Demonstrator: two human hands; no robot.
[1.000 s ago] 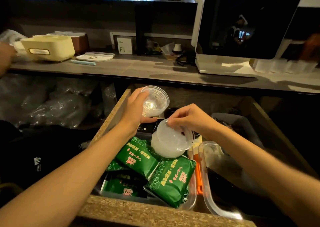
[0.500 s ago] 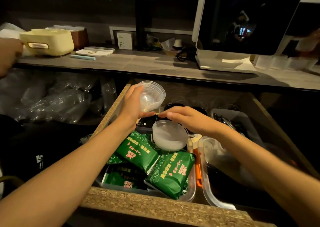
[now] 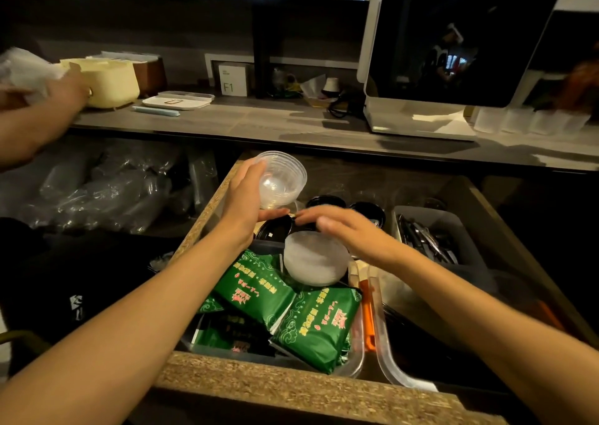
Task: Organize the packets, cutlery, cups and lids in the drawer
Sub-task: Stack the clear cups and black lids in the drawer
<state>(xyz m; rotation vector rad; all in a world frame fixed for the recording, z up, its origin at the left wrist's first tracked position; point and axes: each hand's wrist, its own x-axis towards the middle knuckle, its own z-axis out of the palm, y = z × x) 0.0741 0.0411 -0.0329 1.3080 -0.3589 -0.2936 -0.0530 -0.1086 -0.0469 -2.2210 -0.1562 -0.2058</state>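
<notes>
Since a second ago the right hand [image 3: 350, 233] has let go of the stack of lids [image 3: 316, 257] and drawn back above it; the stack now lies tilted on the green packets [image 3: 282, 301] in the drawer [image 3: 291, 389]. The right hand's fingers are now stretched out flat and hold nothing, their tips pointing left toward the left thumb. It hangs just over the far edge of the lids, and whether it touches them cannot be told.

The left hand [image 3: 241, 197] has stayed in much the same place over the far left corner of the drawer, and it still grips a stack of clear cups [image 3: 280, 179], fingers over the far side, thumb beneath. The cups lie on their side with the mouths toward the right and away.

The packets sit heaped in a clear tray [image 3: 355, 364] at the near left of the drawer. Just right of it stands an orange tool [image 3: 368, 317], then another clear tray [image 3: 384, 356]. Black lids [image 3: 368, 212] lie at the back, beyond the hands. A grey bin [image 3: 453, 227] at the far right holds the cutlery [image 3: 424, 238].

On the worktop [image 3: 259, 123] behind the drawer stand a cream box [image 3: 108, 82], a white tray [image 3: 176, 102] and a big screen [image 3: 453, 38]. Another person's hand [image 3: 64, 89] at the far left grips something white and blurred.
</notes>
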